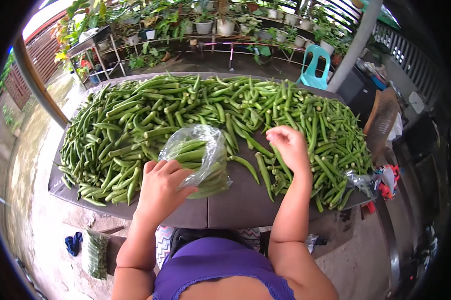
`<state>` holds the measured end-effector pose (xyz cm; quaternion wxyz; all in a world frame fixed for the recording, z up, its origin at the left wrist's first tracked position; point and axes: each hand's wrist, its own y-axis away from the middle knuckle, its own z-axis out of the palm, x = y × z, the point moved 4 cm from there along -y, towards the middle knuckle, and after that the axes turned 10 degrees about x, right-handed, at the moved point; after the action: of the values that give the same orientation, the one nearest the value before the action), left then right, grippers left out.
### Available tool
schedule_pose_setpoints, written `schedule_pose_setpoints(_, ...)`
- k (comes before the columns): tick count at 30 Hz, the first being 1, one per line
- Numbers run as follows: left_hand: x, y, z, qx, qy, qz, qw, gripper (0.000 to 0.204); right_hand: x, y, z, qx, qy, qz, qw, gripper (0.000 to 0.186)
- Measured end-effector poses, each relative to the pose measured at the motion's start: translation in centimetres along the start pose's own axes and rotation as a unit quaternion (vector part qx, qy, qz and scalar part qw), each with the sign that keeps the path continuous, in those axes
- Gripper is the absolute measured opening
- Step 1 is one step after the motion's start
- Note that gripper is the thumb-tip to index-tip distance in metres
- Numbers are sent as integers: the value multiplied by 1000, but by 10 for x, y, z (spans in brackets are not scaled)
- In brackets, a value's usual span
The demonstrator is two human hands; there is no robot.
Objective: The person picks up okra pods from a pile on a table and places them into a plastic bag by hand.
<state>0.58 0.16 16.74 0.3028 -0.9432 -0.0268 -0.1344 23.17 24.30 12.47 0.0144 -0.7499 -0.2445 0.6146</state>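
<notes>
My left hand (163,187) grips the rim of a clear plastic bag (213,132) at its left side, with fingers curled over the film. Several green okra pods (191,152) lie inside the bag, which rests on the dark table (230,212) with its mouth spread. To the right, my right hand (289,145) hovers over loose okra with its fingers bent and drawn together. A long okra pod (281,162) slants just below those fingertips; whether they pinch anything is hard to make out.
A large okra heap (130,125) spreads across the table, continuing to the right (330,135). Crumpled clear plastic (360,181) lies at the right edge. A filled okra bag (94,254) sits low at left. Beyond are a metal post (356,45), a turquoise chair (315,65) and potted plants (203,25).
</notes>
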Motion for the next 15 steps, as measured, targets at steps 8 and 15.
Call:
schedule_pose_setpoints(8,-2,6,12,20,-8,21,1000,33,86,45,69,-52,350,-18,935,23)
schedule_pose_setpoints(15,2,27,15,84,-62,11,994,33,83,27,30,66,155,42,985,19)
